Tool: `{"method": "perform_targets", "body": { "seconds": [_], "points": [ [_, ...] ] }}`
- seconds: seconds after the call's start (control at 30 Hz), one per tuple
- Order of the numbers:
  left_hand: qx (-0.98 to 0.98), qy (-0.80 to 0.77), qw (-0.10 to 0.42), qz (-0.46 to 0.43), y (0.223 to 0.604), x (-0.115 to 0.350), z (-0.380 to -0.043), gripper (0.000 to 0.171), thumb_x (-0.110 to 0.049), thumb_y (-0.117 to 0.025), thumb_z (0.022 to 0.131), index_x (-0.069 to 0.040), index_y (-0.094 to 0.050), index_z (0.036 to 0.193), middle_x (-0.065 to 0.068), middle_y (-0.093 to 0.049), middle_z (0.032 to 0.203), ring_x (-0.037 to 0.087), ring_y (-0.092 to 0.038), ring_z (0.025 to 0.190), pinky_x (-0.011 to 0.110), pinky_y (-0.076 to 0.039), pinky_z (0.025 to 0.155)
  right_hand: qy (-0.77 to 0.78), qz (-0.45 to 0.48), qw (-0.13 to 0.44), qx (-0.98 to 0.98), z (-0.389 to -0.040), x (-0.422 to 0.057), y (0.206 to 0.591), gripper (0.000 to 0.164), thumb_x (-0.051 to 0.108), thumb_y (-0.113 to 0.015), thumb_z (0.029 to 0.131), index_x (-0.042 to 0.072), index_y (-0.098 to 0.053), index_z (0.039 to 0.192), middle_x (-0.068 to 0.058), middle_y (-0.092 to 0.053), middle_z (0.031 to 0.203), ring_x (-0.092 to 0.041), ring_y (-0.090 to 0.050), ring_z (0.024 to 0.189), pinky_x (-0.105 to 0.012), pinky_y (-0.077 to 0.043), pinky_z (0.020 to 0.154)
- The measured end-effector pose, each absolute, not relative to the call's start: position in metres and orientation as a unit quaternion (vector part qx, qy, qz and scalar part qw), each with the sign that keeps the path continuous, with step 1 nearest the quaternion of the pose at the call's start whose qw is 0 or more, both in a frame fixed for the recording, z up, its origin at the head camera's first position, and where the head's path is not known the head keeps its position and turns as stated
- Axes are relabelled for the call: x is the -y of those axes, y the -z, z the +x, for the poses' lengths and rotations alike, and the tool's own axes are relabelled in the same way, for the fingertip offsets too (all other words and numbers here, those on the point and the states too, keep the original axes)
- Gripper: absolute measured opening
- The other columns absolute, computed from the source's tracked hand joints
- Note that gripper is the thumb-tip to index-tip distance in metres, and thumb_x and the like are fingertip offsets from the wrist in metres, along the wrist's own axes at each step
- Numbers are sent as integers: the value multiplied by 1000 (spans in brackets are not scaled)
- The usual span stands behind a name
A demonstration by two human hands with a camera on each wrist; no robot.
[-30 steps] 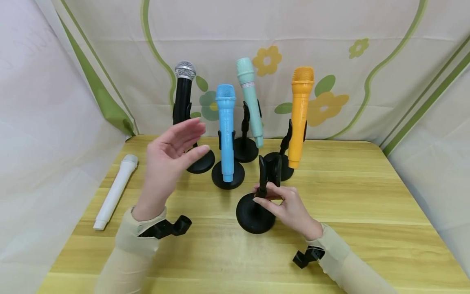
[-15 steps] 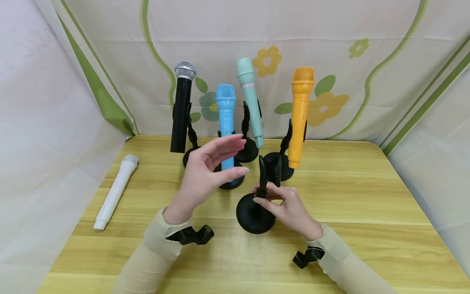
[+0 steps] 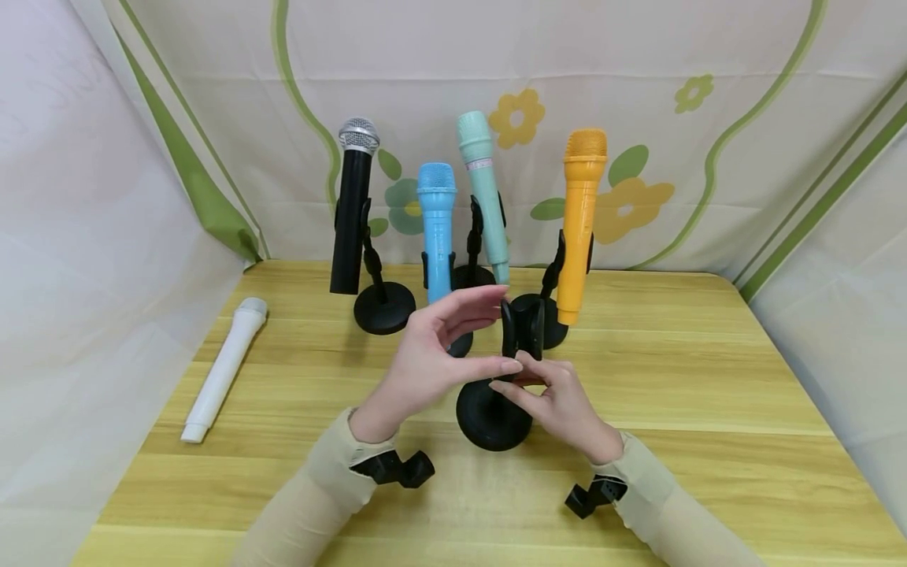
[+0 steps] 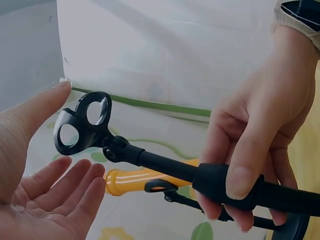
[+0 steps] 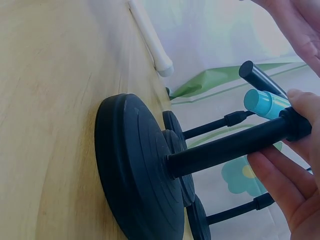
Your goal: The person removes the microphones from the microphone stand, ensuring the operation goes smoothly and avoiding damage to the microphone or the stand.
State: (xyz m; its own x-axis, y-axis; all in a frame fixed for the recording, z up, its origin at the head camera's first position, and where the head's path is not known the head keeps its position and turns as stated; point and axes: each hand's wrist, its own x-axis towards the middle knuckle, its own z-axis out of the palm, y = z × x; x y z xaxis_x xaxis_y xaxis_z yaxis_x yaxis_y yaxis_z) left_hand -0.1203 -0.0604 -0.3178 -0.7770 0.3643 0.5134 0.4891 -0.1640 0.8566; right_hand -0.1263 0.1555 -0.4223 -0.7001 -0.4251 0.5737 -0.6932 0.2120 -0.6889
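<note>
right hand point(image 3: 567, 403) pinches the stand point(image 3: 492, 424), left hand point(image 3: 438, 348) spread at its clip point(image 3: 526, 321)!
whether the left touches, can't tell; the stand's upright on the table point(image 3: 708, 394), held at the collar point(image 4: 211, 181), a sensible grip. stiff plastic by the look, probably bottom-heavy, the post point(image 5: 227, 145) likely slick.

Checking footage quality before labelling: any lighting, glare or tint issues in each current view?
Head view: bright, fairly even light, soft sheen on the table near the bottom edge; left wrist view: dimmer, the right hand looking dull; right wrist view: bluish cast, pale backdrop partly washed out, though rings on the base of the black stand stay readable.
</note>
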Motion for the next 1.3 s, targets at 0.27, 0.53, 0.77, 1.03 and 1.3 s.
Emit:
{"method": "perform_targets", "body": {
  "seconds": [0.27,0.53,0.77,1.03,1.3],
  "points": [
    [638,689,49,-342,318,52,-122,63,12,-82,79,-2,-61,137,4,-64,134,25,-61,119,42,-48,104,-526,347,102,770,-124,-156,420,33,-13,-78,83,8,-73,107,-2,-73,100,-19,-73,94,-37,-61,76],
    [636,676,80,-365,315,48,-124,57,9,-83,79,0,-64,133,6,-67,128,25,-63,117,42,-51,101,-517,351,124,771,-126,-158,424,29,-4,-82,84,12,-74,107,0,-75,95,-14,-74,83,-39,-62,74],
    [637,674,81,-365,315,47,-125,55,9,-84,79,1,-66,130,7,-69,124,25,-65,114,42,-53,99,-513,351,121,774,-127,-159,427,26,-2,-81,85,13,-74,105,2,-75,92,-12,-73,82,-35,-62,74],
    [637,669,70,-377,314,51,-127,53,9,-86,77,4,-66,126,8,-70,122,25,-68,108,42,-54,96,-512,347,117,777,-127,-160,426,27,-3,-81,85,11,-75,108,1,-75,96,-11,-73,83,-29,-61,75],
    [647,658,71,-378,315,52,-128,52,4,-87,78,-1,-68,126,5,-70,122,23,-69,105,42,-56,93,-507,345,119,781,-126,-160,426,29,-3,-81,85,12,-75,109,2,-75,95,-11,-73,82,-30,-61,73]
  ]
}}
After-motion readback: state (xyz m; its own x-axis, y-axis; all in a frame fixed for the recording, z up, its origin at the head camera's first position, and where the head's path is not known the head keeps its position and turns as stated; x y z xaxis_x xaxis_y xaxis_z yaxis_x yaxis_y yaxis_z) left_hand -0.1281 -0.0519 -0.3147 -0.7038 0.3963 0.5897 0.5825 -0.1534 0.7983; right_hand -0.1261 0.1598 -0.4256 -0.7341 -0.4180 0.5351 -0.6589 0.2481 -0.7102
